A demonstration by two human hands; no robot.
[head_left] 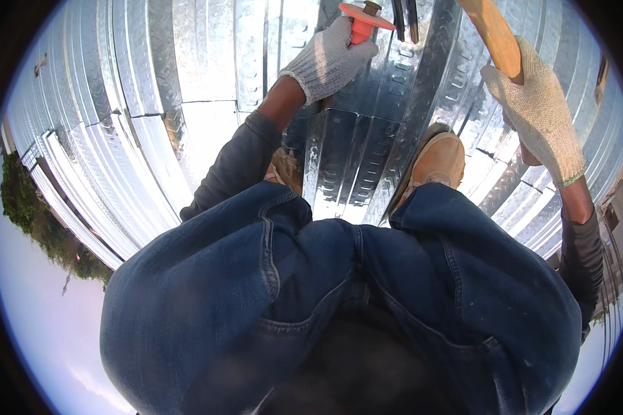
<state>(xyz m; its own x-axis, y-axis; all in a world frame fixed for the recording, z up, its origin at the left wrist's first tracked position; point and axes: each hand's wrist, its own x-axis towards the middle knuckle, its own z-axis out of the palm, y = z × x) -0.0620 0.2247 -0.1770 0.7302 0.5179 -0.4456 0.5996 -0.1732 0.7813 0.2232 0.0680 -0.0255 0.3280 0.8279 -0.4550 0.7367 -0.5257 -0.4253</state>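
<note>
My left hand (pixel 329 63), in a pale knit glove, is closed around the orange-red grip of a chisel with a hand guard (pixel 364 22). The chisel's metal butt shows above the round guard; its lower end is hidden by the hand. At the right, my gloved right hand (pixel 545 114) grips a thick wooden handle (pixel 495 36). The handle slants up and out of the picture, so the tool's head is hidden. Ribbed, shiny metal decking (pixel 208 66) lies under both hands.
Tan work boots (pixel 437 159) stand apart on the decking, with a seam running across the sheets. Dark rods (pixel 407 21) lie near the chisel at the top. Green trees (pixel 31 214) and sky show past the decking's left edge. Dark cables (pixel 612 283) hang at the far right.
</note>
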